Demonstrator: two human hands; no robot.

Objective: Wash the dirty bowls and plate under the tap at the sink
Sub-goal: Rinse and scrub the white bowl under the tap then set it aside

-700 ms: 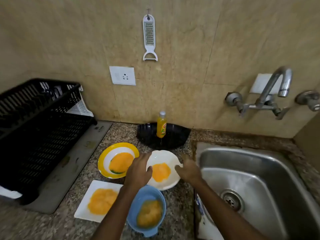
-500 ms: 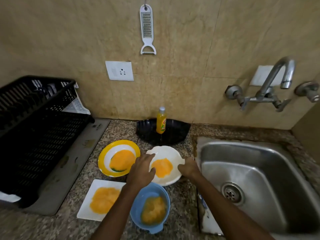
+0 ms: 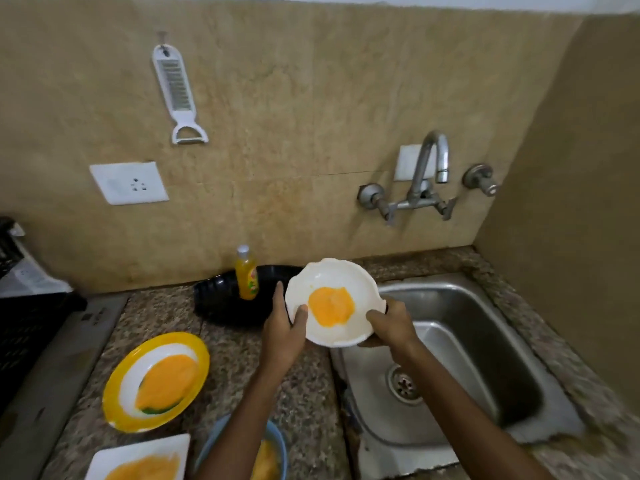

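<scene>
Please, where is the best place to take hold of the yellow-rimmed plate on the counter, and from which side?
Probably by the broad yellow rim of the yellow-rimmed plate, at its near-right edge, the side nearest the hands. The orange residue covers the middle, while the rim looks clean. The plate lies flat, so fingers must slip under the rim, thumb on top.

— What's on the wall (image 3: 311, 98)?
— Beige tiles, a white socket (image 3: 129, 182) at left, a grater (image 3: 177, 93) hanging above it.
— And lower down?
— Speckled granite counter (image 3: 228, 344) along the bottom.
</scene>
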